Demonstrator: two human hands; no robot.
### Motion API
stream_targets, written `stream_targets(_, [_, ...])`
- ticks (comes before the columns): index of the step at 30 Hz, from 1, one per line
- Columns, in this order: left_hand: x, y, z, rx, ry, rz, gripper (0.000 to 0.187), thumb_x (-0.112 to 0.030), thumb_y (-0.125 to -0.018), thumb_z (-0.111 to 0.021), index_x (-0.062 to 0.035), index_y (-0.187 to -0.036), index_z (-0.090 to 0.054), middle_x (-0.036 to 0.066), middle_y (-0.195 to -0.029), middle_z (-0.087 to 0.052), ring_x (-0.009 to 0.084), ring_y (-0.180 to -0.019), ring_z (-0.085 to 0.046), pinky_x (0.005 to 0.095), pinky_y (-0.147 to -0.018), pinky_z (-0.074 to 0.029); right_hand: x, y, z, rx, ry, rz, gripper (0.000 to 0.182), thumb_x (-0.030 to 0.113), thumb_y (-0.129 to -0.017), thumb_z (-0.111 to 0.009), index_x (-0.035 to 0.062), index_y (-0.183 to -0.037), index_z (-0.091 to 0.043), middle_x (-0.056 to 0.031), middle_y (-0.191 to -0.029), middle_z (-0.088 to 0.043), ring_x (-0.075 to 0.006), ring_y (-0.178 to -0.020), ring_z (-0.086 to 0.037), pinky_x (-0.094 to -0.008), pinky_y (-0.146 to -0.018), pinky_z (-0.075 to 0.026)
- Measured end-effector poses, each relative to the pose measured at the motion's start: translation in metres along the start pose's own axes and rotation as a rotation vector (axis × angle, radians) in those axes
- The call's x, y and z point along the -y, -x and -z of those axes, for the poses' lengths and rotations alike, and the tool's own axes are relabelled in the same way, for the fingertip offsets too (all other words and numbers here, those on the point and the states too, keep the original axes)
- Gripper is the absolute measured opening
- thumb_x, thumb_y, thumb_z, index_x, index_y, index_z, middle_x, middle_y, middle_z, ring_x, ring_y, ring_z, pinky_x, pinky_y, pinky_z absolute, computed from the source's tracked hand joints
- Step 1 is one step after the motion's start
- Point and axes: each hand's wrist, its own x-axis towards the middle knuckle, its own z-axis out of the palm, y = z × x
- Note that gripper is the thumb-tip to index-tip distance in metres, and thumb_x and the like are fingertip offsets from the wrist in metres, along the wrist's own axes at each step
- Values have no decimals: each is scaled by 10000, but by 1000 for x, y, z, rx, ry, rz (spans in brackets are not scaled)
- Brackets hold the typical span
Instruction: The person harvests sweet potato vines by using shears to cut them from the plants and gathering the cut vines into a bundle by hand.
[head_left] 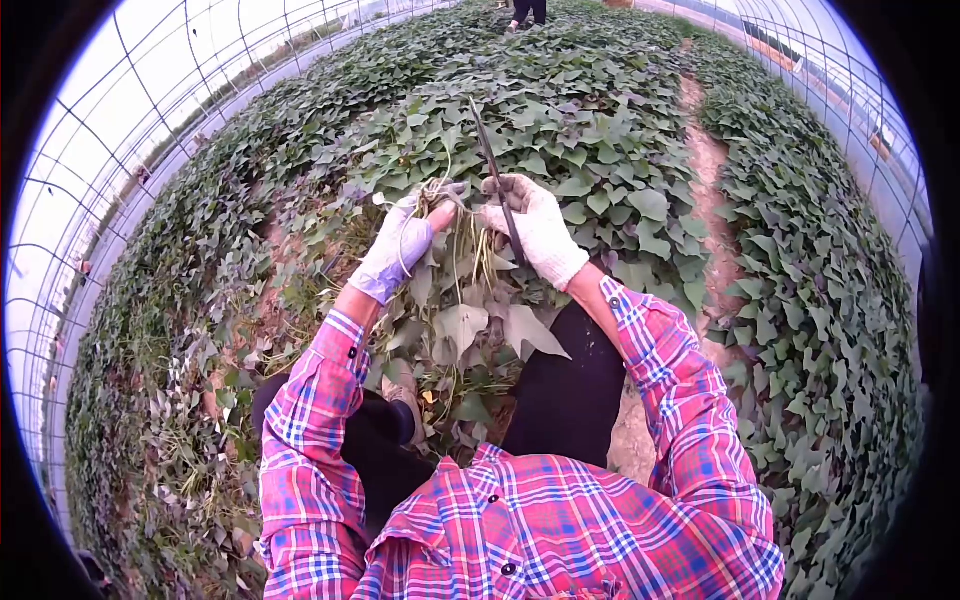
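Observation:
My left hand, in a white glove, grips the top of a bundle of green vines whose leaves hang down between my knees. My right hand, also gloved, is closed around a dark, thin blade that points up and away, its handle end running down past my palm. The blade hand sits right beside the bunched stems, close to touching them. Both arms wear a pink and blue plaid shirt.
Dense leafy vine beds cover the ground all around. A bare dirt path runs along the right. Greenhouse frame and netting arch on both sides. Another person's legs stand far ahead.

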Motion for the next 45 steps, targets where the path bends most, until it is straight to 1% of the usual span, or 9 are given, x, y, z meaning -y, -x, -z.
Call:
stream_targets(4, [-2,4,-17,260,-190,84,404,-295,-924,-582,-38,-1233,-547,35,-1102,-630,115,-1011,-541,291,-927,-417,-7,-1,-4,9,-107,75,355,111,-838,-678,-1,-1138,-523,-40,-930,-626,-63,-694,-578,-193,-541,-480])
stream_targets(10, [-14,13,-6,363,-1,150,361,-218,-891,-646,-22,-1185,-573,40,-1119,-624,116,-1056,-542,298,-943,-424,10,16,4,134,-258,-103,383,169,-893,-607,-3,-1209,-474,-44,-848,-597,-85,-658,-565,-208,-547,-479])
stream_targets(13, [-20,17,-16,322,123,72,404,-168,-840,-708,-41,-1185,-539,19,-1072,-616,119,-978,-555,288,-896,-433,11,17,8,141,-154,-64,396,152,-896,-606,2,-1233,-460,-73,-930,-609,-94,-697,-586,-214,-569,-489])
stream_targets(16, [-3,5,-20,289,-341,-189,359,-139,-841,-695,-63,-1163,-555,15,-979,-585,119,-922,-538,284,-842,-439,-4,10,10,87,27,25,389,119,-871,-621,8,-1219,-486,-39,-899,-613,-69,-665,-570,-197,-566,-466])
stream_targets(26, [53,-3,30,-145,409,204,322,-183,-933,-565,-20,-1210,-582,26,-1023,-652,118,-821,-626,271,-732,-533,-16,2,15,93,-12,-97,432,68,-805,-664,6,-1202,-506,-12,-866,-593,-57,-689,-546,-191,-596,-452])
stream_targets(30, [48,8,2,-40,797,342,401,-248,-952,-533,-46,-1297,-489,86,-1178,-611,169,-914,-634,338,-779,-556,-23,-2,2,103,5,-19,480,55,-800,-671,5,-1236,-475,-27,-922,-598,-72,-769,-558,-200,-698,-466])
stream_targets(40, [28,22,-1,-127,551,421,269,-40,-860,-585,-13,-1126,-619,67,-1010,-666,164,-887,-635,297,-796,-517,-26,9,-31,240,-31,-19,476,6,-830,-650,-6,-1262,-450,-14,-1022,-561,-63,-921,-535,-237,-846,-468])
stream_targets(43, [10,14,28,-124,558,315,295,-36,-889,-534,47,-1172,-526,143,-1002,-669,234,-917,-651,340,-803,-546,-26,4,-26,243,-38,-45,482,25,-830,-667,-11,-1258,-447,-29,-1024,-594,-74,-869,-581,-225,-774,-492])
stream_targets(45, [5,3,70,-168,389,210,255,-51,-899,-533,44,-1136,-522,168,-953,-668,268,-856,-662,389,-759,-561,-22,3,-11,229,-68,-176,435,91,-865,-644,-17,-1240,-454,-53,-935,-619,-94,-686,-615,-195,-546,-482])
